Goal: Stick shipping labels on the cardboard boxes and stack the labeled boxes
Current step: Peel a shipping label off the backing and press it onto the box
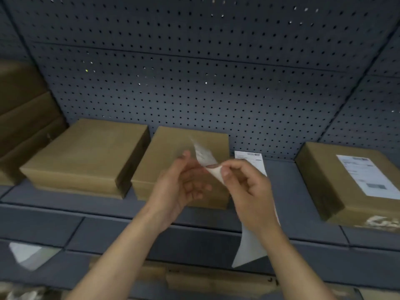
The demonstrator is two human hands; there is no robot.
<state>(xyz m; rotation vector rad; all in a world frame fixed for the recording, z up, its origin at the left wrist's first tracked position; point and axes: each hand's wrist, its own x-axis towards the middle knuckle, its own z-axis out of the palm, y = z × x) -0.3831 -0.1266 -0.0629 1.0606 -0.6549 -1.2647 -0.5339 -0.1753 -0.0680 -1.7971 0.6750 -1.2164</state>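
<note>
Both bare hands are raised in front of a dark shelf (287,191), over the near right corner of the middle box (173,152), a plain cardboard box with no label on its top. The right hand (244,187) has a closed grip on a label sheet (204,158): thumb and forefinger pinch it at a fold, one blurred end stands up and to the left above the fingers, and the long white end hangs down behind the right wrist, past the shelf's front edge. The left hand (184,185) is just beside it, palm turned toward the right hand, fingers curled and thumb raised next to the sheet's upper end. Motion blur hides whether its grip has closed on the paper, so I cannot tell. The left box (86,154), also bare on top, sits just beside the middle box, and a stack of boxes (21,118) rises at the far left edge. A loose label (251,161) lies flat on the shelf to the right of the middle box, partly behind the right hand. Well apart on the right stands the right box (320,180), with a printed label (365,176) stuck flat on its top. A pegboard (194,72) forms the back wall. A white sheet (28,254) shows at the lower left, below the shelf.
</note>
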